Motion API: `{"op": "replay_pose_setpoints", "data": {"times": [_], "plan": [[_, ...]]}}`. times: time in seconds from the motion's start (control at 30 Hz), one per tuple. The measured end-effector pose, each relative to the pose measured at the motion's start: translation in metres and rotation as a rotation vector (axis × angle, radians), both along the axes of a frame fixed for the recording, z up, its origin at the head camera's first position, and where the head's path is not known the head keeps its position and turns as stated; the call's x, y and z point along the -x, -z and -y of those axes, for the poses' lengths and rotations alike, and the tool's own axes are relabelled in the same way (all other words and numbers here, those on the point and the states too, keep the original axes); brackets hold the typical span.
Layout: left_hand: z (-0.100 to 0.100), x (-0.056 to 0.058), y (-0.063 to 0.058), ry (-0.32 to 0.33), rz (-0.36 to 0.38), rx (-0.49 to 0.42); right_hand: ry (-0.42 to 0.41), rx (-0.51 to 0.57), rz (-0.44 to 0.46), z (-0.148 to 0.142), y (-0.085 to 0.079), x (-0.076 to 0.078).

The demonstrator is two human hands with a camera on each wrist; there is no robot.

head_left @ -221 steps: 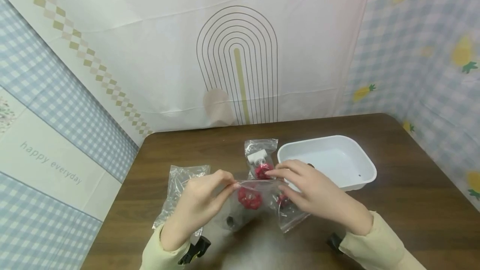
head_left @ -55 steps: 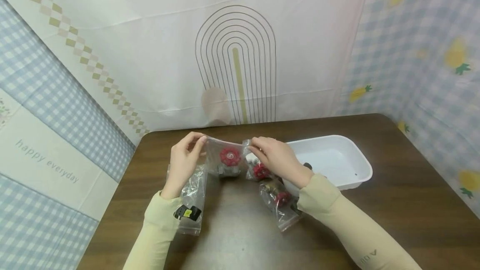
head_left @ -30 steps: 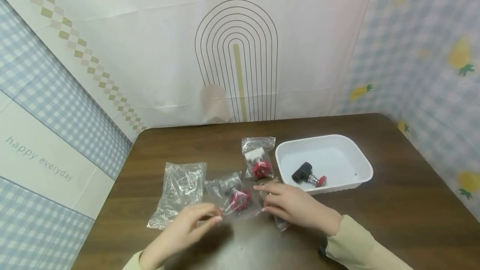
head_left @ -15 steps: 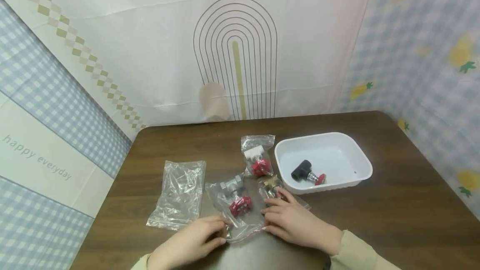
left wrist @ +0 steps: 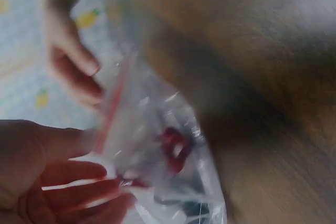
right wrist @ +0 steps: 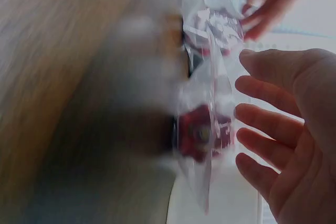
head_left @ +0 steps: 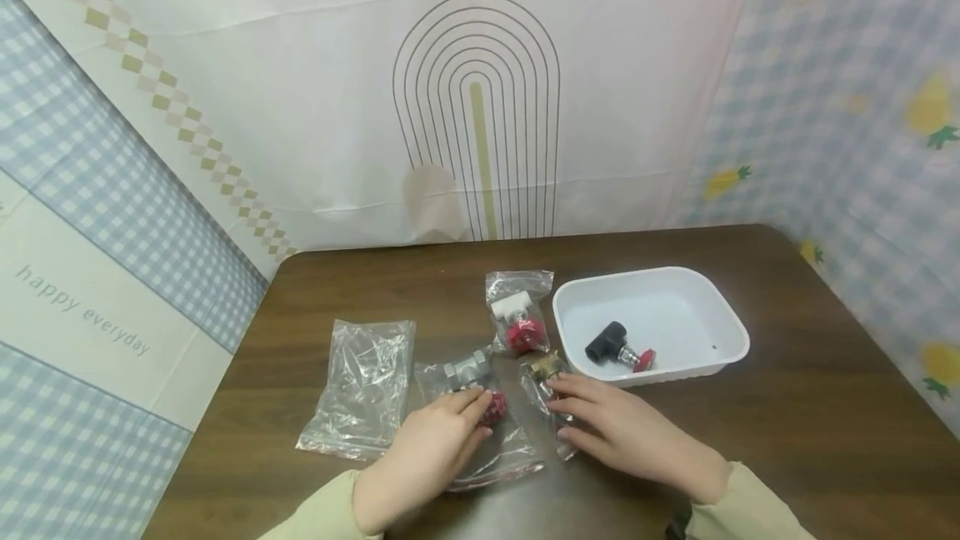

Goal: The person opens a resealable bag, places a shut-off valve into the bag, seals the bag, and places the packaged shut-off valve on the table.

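Observation:
My left hand (head_left: 427, 452) rests on a clear zip bag (head_left: 504, 458) holding a grey metal valve (head_left: 467, 368). Its fingers lie over the valve's red handwheel (head_left: 492, 408), partly hiding it. In the left wrist view, the thumb lies by the bag's red zip strip (left wrist: 113, 111). My right hand (head_left: 630, 432), fingers spread, is at a smaller bag with a brass valve (head_left: 545, 366), covering much of it. A red handwheel (right wrist: 198, 132) inside plastic appears before those fingers in the right wrist view.
Behind lies a bagged white valve (head_left: 512, 307) with a red handwheel. A flat clear bag (head_left: 363, 386) lies at left. At right, a white tray (head_left: 720, 357) holds a black valve (head_left: 611, 342). The dark wooden table (head_left: 390, 286) ends at fabric hangings.
The grey valve's bag, earlier held up by its top, now lies flat on the table. My left hand has moved from its edge onto the handwheel; my right hand has moved off it rightward.

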State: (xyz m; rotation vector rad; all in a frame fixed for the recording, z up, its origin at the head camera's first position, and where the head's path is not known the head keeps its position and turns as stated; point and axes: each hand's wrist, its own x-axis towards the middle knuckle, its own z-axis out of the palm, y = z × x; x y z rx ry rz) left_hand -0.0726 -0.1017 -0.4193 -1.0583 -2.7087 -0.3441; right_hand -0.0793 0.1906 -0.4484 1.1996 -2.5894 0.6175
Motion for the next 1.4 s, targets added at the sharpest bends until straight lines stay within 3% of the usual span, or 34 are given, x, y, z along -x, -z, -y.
{"op": "replay_pose_setpoints", "data": {"times": [0.1,0.23,0.4,0.7,1.0,1.17,1.4], "plan": [[-0.005,0.003,0.008,-0.010,-0.069,0.051,0.015,0.012,0.004,-0.005,0.000,-0.003],[-0.005,0.014,0.014,-0.006,-0.119,0.015,0.015,0.010,-0.005,-0.009,0.001,-0.005],[-0.001,0.039,0.010,0.003,-0.031,-0.041,0.051,0.014,-0.030,-0.013,0.003,-0.007],[0.012,0.101,0.011,0.031,0.163,-0.119,0.073,0.000,0.025,-0.016,0.005,-0.009],[0.014,0.149,0.014,0.016,0.153,-0.154,0.050,0.009,0.055,-0.012,0.005,-0.007],[0.013,0.163,0.012,0.019,0.208,-0.163,0.053,0.005,0.098,-0.007,0.003,-0.007],[0.009,0.174,0.016,0.017,0.168,-0.161,0.134,0.002,0.101,0.006,0.003,-0.009]]}}
